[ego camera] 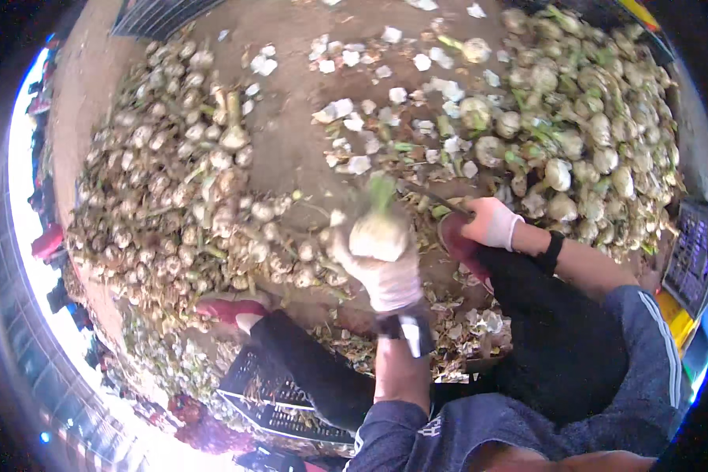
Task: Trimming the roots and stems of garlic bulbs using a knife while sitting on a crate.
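My left hand [386, 277], in a pale glove and blurred by motion, is in front of me with a large white garlic bulb [380, 237] in its grip. A green stem stub [382, 192] points away from me on that bulb. Over my right shoe, my gloved right hand [494, 223] is closed around a thin dark tool, apparently a knife [433, 196]. Its narrow end points up and left toward the bulb, apart from it. The handle is mostly hidden in my fist.
A heap of garlic bulbs [159, 177] spreads at the left; another heap [590, 130] rises at the right. White peel scraps [354, 112] litter the ground between. Below me is a black plastic crate [271, 389]. My red shoes [230, 308] flank the work spot. A dark crate [687, 256] stands far right.
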`<control>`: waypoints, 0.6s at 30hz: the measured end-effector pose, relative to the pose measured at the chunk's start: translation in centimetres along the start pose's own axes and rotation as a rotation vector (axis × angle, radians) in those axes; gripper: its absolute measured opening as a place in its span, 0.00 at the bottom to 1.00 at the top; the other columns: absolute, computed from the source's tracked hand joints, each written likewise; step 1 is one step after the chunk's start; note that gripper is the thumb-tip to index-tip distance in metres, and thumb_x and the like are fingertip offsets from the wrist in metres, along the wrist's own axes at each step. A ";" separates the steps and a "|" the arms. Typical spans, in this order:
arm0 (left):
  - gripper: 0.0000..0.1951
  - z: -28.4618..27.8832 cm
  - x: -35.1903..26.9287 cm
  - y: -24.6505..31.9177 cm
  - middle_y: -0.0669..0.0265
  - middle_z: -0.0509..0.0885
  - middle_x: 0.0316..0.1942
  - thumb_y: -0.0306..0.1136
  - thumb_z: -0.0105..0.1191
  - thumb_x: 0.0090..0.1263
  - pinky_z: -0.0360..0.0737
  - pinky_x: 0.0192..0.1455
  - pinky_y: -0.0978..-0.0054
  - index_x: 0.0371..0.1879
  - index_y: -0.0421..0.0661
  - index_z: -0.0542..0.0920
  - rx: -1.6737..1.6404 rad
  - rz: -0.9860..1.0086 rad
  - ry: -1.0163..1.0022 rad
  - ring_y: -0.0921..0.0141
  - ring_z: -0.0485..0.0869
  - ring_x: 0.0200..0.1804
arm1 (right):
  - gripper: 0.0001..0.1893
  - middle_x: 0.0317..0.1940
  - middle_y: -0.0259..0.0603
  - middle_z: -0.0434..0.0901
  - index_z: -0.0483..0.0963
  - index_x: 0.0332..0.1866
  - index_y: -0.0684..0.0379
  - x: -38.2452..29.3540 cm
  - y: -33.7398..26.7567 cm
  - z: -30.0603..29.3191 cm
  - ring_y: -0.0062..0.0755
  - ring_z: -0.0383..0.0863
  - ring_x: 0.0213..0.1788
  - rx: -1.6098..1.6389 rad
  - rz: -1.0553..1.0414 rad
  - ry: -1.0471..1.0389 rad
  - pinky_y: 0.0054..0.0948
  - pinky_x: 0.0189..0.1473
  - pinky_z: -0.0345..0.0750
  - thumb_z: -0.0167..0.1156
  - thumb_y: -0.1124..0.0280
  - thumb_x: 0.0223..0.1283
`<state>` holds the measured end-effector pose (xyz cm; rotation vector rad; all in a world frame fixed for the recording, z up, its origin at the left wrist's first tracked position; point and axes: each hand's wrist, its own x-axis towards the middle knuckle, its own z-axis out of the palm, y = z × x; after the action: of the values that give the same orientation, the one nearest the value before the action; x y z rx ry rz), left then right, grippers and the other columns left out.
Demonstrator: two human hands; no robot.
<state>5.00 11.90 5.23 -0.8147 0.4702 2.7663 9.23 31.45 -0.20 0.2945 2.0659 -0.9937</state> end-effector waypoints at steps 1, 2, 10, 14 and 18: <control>0.21 2.8 0.5 -2.4 0.63 0.77 0.57 0.54 0.50 0.72 0.74 0.61 0.61 0.55 0.54 0.77 0.076 -0.045 0.318 0.67 0.77 0.57 | 0.24 0.45 0.57 0.84 0.79 0.58 0.53 0.1 3.1 0.1 0.54 0.84 0.49 -0.234 -0.178 0.044 0.41 0.55 0.80 0.60 0.62 0.53; 0.23 1.5 -0.6 -4.3 0.64 0.75 0.61 0.54 0.50 0.72 0.74 0.63 0.63 0.58 0.52 0.75 0.485 0.002 0.032 0.67 0.75 0.60 | 0.24 0.46 0.57 0.84 0.78 0.59 0.51 1.2 6.2 1.8 0.53 0.85 0.49 -0.454 -0.398 0.071 0.41 0.56 0.80 0.60 0.62 0.54; 0.25 6.1 -1.4 -1.6 0.66 0.81 0.56 0.22 0.58 0.68 0.77 0.60 0.71 0.65 0.42 0.72 1.022 0.057 -0.413 0.72 0.80 0.54 | 0.24 0.44 0.57 0.84 0.79 0.55 0.63 -0.1 1.1 0.2 0.52 0.84 0.49 0.143 -0.166 0.066 0.39 0.55 0.79 0.63 0.62 0.53; 0.23 -7.1 0.9 7.9 0.54 0.84 0.51 0.31 0.62 0.60 0.78 0.58 0.62 0.57 0.44 0.79 2.112 0.518 0.172 0.59 0.82 0.52 | 0.24 0.37 0.60 0.84 0.80 0.50 0.66 0.4 1.6 1.1 0.57 0.85 0.43 -0.010 -0.156 0.098 0.41 0.51 0.81 0.62 0.61 0.50; 0.32 -13.4 1.9 15.9 0.49 0.80 0.59 0.55 0.64 0.59 0.75 0.62 0.57 0.56 0.44 0.80 2.903 -0.033 0.611 0.54 0.80 0.59 | 0.24 0.35 0.63 0.83 0.80 0.47 0.68 0.9 1.0 1.9 0.59 0.84 0.42 -0.108 -0.129 0.039 0.43 0.50 0.81 0.62 0.60 0.48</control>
<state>5.27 -7.45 -2.67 -0.3046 2.5784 -0.3572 10.23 30.59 -2.07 0.1267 2.1875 -0.9548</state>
